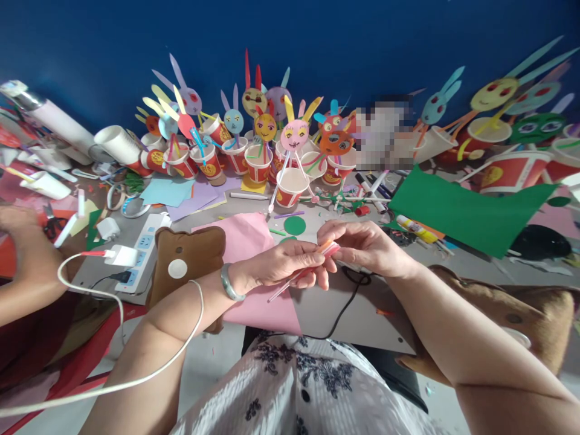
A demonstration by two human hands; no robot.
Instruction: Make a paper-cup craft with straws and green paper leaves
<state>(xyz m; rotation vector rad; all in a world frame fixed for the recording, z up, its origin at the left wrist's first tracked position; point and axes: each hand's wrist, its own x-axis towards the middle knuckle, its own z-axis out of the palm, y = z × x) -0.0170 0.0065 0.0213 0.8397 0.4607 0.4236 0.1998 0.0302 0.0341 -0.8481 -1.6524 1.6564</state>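
Note:
In front of my body, above the table edge, my left hand (283,263) is closed around a small bundle of thin red, white and orange strips (333,248). A slender pale pink stick (278,292) pokes out below its fingers. My right hand (365,246) pinches at the bundle's other end, its fingertips meeting those of the left. The fingers partly cover the strips, so their exact kind is unclear. Just beyond the hands lie a green paper disc (295,225) and a pink paper sheet (247,232).
Paper cups with rabbit-eared faces stand along the blue wall, one pink-faced cup (292,188) foremost. A power strip (144,254) and brown cushion (188,260) lie left; a green sheet (471,211) lies right. A white cable (158,368) crosses my left arm. Another person's arm (31,260) is at left.

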